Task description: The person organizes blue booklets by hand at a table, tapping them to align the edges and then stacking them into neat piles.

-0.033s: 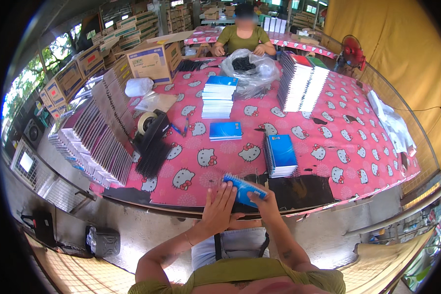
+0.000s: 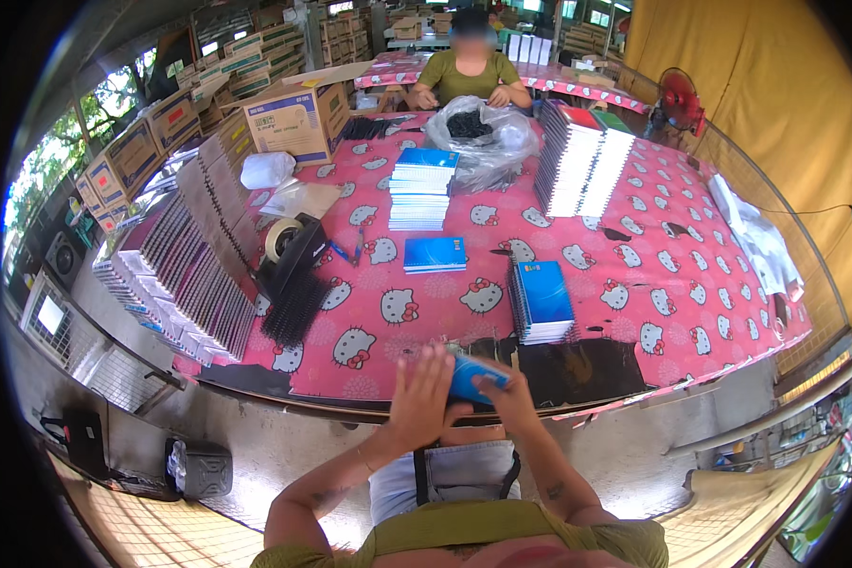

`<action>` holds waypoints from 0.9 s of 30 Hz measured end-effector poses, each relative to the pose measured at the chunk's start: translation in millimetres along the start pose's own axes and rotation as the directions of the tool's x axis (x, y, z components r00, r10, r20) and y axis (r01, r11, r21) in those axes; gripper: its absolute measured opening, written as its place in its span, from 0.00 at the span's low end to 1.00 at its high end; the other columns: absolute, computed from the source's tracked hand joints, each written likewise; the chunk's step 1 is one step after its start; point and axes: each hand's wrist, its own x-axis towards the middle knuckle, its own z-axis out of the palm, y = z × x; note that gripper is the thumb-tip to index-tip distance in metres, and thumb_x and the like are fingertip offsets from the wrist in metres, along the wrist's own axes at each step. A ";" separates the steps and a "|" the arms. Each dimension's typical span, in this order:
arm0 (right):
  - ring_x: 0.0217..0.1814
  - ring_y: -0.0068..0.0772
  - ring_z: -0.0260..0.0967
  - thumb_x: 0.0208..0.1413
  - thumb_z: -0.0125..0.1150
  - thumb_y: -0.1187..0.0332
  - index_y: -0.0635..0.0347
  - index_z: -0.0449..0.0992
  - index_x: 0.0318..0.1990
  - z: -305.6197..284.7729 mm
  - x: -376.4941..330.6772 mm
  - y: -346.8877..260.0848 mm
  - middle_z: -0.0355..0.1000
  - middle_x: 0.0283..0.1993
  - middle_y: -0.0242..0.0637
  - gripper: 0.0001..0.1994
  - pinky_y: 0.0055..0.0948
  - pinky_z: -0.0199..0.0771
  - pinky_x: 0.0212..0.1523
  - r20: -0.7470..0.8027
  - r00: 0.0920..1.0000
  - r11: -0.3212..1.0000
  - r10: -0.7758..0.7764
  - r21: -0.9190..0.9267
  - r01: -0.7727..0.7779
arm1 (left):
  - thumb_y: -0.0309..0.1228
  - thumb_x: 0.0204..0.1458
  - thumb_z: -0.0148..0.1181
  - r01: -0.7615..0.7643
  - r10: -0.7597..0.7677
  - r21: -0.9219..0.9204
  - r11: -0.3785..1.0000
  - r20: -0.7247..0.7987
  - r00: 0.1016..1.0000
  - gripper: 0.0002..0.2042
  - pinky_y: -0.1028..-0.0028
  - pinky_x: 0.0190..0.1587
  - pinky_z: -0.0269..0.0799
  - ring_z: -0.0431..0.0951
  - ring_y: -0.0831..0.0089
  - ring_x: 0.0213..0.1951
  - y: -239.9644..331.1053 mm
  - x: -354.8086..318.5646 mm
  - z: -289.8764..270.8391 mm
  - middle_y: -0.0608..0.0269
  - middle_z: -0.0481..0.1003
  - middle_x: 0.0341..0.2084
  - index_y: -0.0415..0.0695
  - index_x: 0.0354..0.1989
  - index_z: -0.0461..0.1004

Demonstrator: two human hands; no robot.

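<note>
At the table's near edge I hold a small blue-covered notebook [image 2: 468, 376], tilted. My right hand [image 2: 513, 398] grips its right end, thumb on top of the cover. My left hand [image 2: 424, 390] lies along the notebook's left side with fingers stretched out, slightly blurred. Just beyond, to the right, stands a short stack of blue spiral notebooks [image 2: 544, 293] with black coils. Straight ahead lies a low blue pile [image 2: 435, 254], and behind it a taller stack of blue notebooks [image 2: 421, 189].
A pink patterned cloth [image 2: 483, 295] covers the table. On the left are a tape dispenser [image 2: 293, 251], black coils [image 2: 298, 308], rows of stacked notebooks [image 2: 185, 270] and a cardboard box [image 2: 298, 123]. Opposite sits a co-worker [image 2: 469, 71] behind a plastic bag [image 2: 488, 142]; tall notebook stacks [image 2: 587, 161] stand right.
The notebook has turned slightly in my hands, and its coiled edge is now covered by my left fingers. My left hand has shifted a little along it. The stacks have not moved.
</note>
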 end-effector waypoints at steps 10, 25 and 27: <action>0.46 0.17 0.69 0.60 0.62 0.71 0.66 0.74 0.57 -5.7 6.9 20.7 0.77 0.46 0.31 0.18 0.21 0.72 0.47 0.104 0.992 0.995 -0.074 -0.057 0.080 | 0.60 0.55 0.48 0.095 -0.077 0.096 0.991 -0.174 0.982 0.43 0.38 0.67 0.38 0.52 0.43 0.70 -1.5 50.9 -10.6 0.39 0.56 0.67 0.33 0.67 0.57; 0.43 0.18 0.69 0.59 0.60 0.76 0.67 0.76 0.52 -6.3 17.5 23.4 0.78 0.41 0.35 0.14 0.23 0.72 0.46 0.055 0.985 0.985 -0.163 -0.044 0.166 | 0.50 0.58 0.53 -0.065 0.040 -0.153 0.986 -0.161 0.986 0.33 0.41 0.68 0.42 0.59 0.51 0.68 19.5 8.7 11.6 0.47 0.62 0.65 0.37 0.65 0.62; 0.41 0.18 0.69 0.59 0.60 0.76 0.66 0.76 0.52 -11.9 21.1 31.2 0.78 0.40 0.36 0.14 0.23 0.72 0.45 0.103 0.986 0.972 -0.131 -0.181 0.148 | 0.44 0.58 0.55 -0.106 0.080 -0.157 0.982 -0.162 0.984 0.26 0.42 0.67 0.45 0.66 0.58 0.63 2.2 40.5 -3.6 0.55 0.69 0.58 0.41 0.62 0.66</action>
